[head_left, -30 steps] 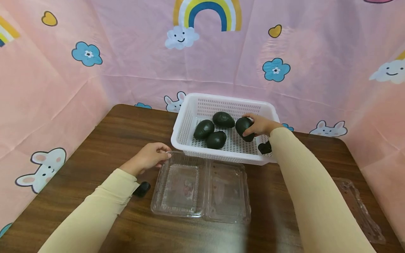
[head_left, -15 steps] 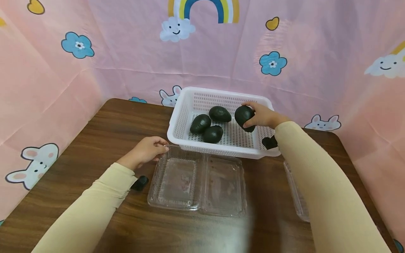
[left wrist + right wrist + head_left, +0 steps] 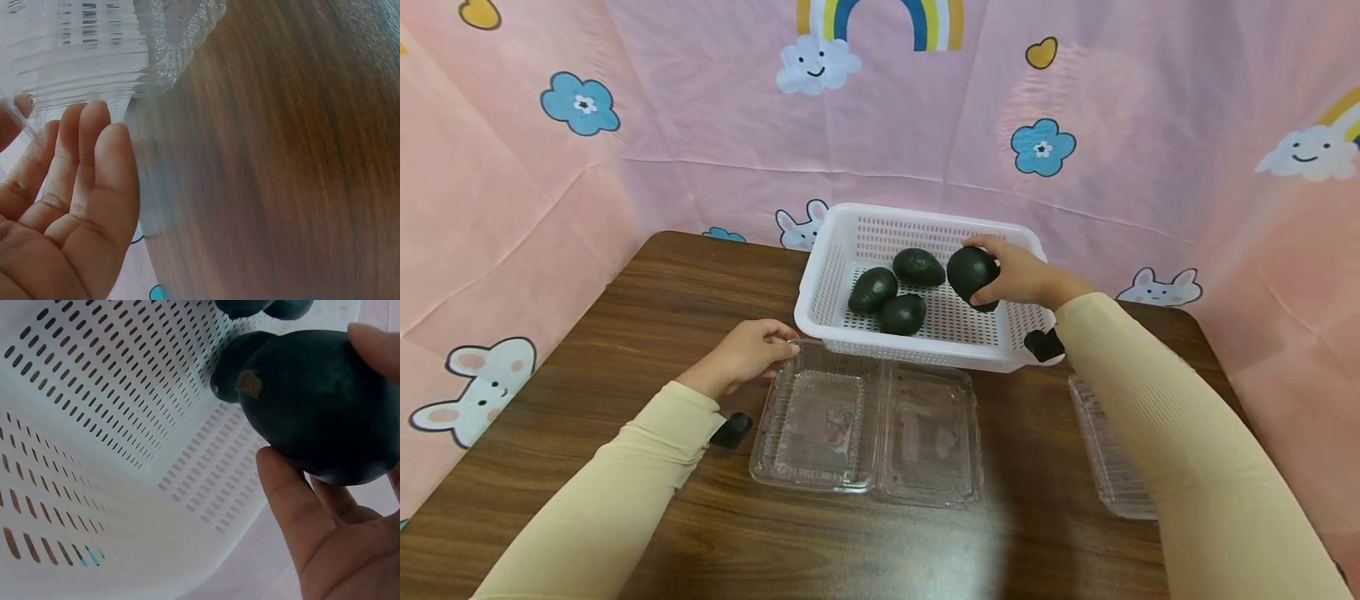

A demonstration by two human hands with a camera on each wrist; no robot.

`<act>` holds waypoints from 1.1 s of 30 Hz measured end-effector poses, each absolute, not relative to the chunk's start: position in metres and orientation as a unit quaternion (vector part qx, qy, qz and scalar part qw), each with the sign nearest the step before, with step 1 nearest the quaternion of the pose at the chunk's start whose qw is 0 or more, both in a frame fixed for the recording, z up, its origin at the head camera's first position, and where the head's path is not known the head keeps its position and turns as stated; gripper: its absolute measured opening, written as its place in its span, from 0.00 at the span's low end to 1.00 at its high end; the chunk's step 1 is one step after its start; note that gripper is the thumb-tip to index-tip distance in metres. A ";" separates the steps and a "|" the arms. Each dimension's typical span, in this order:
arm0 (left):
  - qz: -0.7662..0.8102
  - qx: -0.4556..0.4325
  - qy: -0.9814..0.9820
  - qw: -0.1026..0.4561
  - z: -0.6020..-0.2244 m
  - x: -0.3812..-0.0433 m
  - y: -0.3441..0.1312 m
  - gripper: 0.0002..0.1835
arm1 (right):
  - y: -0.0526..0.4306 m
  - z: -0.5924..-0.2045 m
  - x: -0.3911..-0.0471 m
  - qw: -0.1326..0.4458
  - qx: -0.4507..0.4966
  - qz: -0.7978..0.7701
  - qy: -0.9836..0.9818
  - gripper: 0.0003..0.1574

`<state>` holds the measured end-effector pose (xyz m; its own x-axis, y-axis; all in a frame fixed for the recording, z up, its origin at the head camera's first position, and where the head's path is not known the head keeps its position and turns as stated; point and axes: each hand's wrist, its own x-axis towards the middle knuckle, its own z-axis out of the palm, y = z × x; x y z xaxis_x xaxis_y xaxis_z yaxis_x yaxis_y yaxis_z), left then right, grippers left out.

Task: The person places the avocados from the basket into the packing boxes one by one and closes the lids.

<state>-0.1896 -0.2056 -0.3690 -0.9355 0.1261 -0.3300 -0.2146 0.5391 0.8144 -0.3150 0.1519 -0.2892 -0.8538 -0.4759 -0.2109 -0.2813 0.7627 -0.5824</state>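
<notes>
My right hand grips a dark green avocado over the right part of a white slotted basket. In the right wrist view, thumb and fingers curl round the avocado, which has a brown stem spot. Three more avocados lie on the basket floor, one of them nearest the front wall. My left hand pinches the back left corner of a clear plastic clamshell box, which lies unfolded in front of the basket. In the left wrist view, its ridged wall sits between thumb and fingers.
Another clear plastic box lies at the right of the brown wooden table, partly behind my right sleeve. A pink patterned cloth hangs round the back and sides of the table.
My right hand has raised the avocado off the basket floor, and its forearm has swung right, uncovering more of the second box. My left hand stays at the clamshell's corner. The head view shifts slightly.
</notes>
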 end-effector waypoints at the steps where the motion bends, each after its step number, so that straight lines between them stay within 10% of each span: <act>1: 0.480 -0.025 0.859 0.177 -0.369 -0.190 -0.206 0.21 | 0.151 -0.289 -0.314 0.172 -0.210 -0.273 0.923 0.54; 33: 0.500 -0.020 0.848 0.176 -0.369 -0.186 -0.202 0.21 | 0.126 -0.279 -0.260 0.153 -0.306 -0.271 0.900 0.54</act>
<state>-0.1859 -0.2024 -0.3687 -0.9375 0.1412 -0.3182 -0.2099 0.4999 0.8402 -0.2603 0.1255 -0.2787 -0.7657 -0.6340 -0.1085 -0.4685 0.6652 -0.5814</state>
